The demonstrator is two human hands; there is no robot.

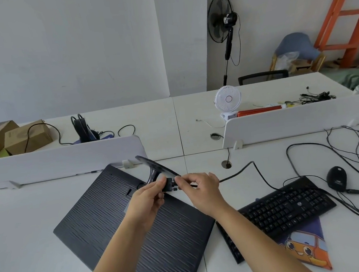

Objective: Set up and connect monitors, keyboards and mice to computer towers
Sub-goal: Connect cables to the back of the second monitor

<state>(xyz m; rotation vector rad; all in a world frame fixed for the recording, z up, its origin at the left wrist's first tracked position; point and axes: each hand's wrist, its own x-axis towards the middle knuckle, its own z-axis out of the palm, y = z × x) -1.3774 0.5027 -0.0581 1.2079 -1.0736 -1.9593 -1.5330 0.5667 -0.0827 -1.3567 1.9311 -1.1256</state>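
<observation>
1. White desk (30, 212) in a pale-walled room, crossed at the back by low white dividers (58, 160).
2. Left hand (149, 199) curled round a black connector (169, 185), thumb on top, raised above the monitor.
3. Right hand (200, 188) close against it, fingertips pinching the connector's far end by its small screws; both hands together on the one plug.
4. Black cable (241, 170) running out from under the right hand, off to the right across the desk.
5. Monitor (107, 216) face down beneath both hands, ribbed dark back upward, set at a slant.
6. Stand (153, 170) attached, flat base tilted up just behind the connector; middle of the monitor's back covered by the left hand and forearms.
7. Black keyboard (287, 209) just right of the monitor, near edge lying over a mouse pad (305, 246) printed with a cartoon car.
8. Black mouse (336, 178) beyond the keyboard, among loose thin cables (347, 148).
9. Behind the dividers: small white fan (228, 98), headphones (82, 128), cardboard boxes (26, 137).
10. Standing fan (221, 18) by the wall.
</observation>
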